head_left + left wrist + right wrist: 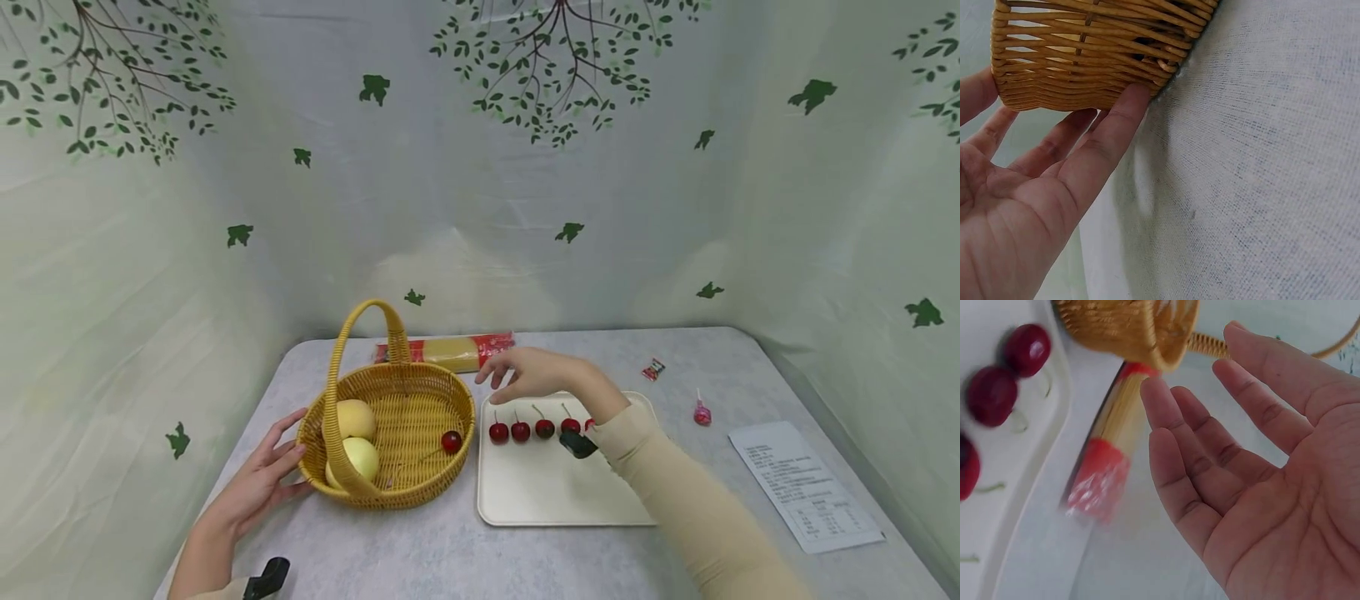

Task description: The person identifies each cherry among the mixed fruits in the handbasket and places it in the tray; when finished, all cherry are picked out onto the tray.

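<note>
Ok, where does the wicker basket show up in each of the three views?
Head: wicker basket left of centre, beside the tray.
Left wrist: its woven side at top left, left hand fingertips touching it.
Right wrist: its edge at top centre, blurred.
Shared landmark: the grey tablecloth.

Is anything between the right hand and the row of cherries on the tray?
Nothing visible. The right hand hovers open and empty just above the tray's back edge, and the cherries lie in a row below it with bare tray around them. The basket sits beside the tray to its left.
</note>
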The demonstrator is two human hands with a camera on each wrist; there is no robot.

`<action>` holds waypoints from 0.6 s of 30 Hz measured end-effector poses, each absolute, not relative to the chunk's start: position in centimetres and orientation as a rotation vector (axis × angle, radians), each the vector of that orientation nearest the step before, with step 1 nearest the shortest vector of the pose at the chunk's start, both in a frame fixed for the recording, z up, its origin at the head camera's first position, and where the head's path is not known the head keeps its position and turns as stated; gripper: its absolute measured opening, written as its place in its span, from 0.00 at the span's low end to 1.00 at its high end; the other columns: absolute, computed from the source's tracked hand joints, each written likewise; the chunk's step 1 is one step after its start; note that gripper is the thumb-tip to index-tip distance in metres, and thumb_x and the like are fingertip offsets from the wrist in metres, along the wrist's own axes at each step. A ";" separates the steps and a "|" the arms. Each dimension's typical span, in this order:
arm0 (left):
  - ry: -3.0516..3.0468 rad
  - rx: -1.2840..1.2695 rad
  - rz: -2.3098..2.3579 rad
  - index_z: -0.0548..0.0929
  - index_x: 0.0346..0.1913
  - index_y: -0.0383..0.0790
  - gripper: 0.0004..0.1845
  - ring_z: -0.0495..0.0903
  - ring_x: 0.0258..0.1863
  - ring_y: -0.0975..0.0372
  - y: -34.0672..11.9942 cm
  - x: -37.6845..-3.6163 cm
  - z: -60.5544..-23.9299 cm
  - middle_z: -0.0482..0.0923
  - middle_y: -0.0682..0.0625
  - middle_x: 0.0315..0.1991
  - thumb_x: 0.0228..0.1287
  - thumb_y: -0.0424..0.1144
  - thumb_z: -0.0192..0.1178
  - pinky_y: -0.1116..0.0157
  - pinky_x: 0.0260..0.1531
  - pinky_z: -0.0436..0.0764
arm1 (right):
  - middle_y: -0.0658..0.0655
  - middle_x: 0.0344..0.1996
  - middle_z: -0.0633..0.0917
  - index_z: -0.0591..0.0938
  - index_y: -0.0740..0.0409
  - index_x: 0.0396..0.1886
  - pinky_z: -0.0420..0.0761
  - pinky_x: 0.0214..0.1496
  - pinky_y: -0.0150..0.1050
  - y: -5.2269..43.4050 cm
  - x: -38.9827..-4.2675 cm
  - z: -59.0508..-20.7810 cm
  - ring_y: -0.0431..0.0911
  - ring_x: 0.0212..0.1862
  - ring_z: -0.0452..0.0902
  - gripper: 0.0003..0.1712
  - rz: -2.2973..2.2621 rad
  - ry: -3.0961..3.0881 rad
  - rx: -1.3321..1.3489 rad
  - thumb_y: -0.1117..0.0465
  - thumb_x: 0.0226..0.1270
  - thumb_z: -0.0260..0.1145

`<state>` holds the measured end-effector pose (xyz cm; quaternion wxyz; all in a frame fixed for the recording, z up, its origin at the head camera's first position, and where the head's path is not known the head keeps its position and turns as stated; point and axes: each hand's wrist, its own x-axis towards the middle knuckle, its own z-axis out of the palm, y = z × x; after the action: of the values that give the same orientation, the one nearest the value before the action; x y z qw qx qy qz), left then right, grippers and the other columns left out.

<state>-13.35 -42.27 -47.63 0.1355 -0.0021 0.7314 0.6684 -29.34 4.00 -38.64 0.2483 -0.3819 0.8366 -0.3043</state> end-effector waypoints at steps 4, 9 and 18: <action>2.145 -0.048 1.920 0.44 0.88 0.60 0.35 0.80 0.60 0.74 -42.2 -13.3 -47.6 0.76 0.66 0.61 0.89 0.45 0.47 0.54 0.57 0.86 | 0.57 0.58 0.87 0.83 0.52 0.67 0.85 0.62 0.45 1.3 -29.2 -37.9 0.44 0.55 0.84 0.22 -0.761 2.259 -1.119 0.55 0.77 0.71; 2.132 -0.029 1.930 0.43 0.88 0.59 0.36 0.81 0.61 0.74 -42.2 -13.3 -48.0 0.76 0.66 0.61 0.89 0.44 0.47 0.53 0.57 0.86 | 0.58 0.56 0.87 0.82 0.53 0.67 0.88 0.51 0.42 -1.5 -28.6 -37.7 0.47 0.47 0.87 0.22 -0.708 2.241 -1.071 0.56 0.78 0.71; 2.115 0.011 1.954 0.43 0.88 0.58 0.35 0.81 0.61 0.73 -42.4 -13.2 -48.0 0.77 0.66 0.61 0.90 0.44 0.47 0.55 0.56 0.86 | 0.57 0.59 0.85 0.80 0.52 0.71 0.84 0.48 0.37 -5.8 -27.9 -37.0 0.50 0.50 0.85 0.26 -0.480 2.336 -1.095 0.51 0.78 0.71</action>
<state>-13.23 -42.41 -48.01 0.1306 0.0037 0.7283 0.6727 -27.93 -5.80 -36.99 0.2557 -0.4035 0.8606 -0.1768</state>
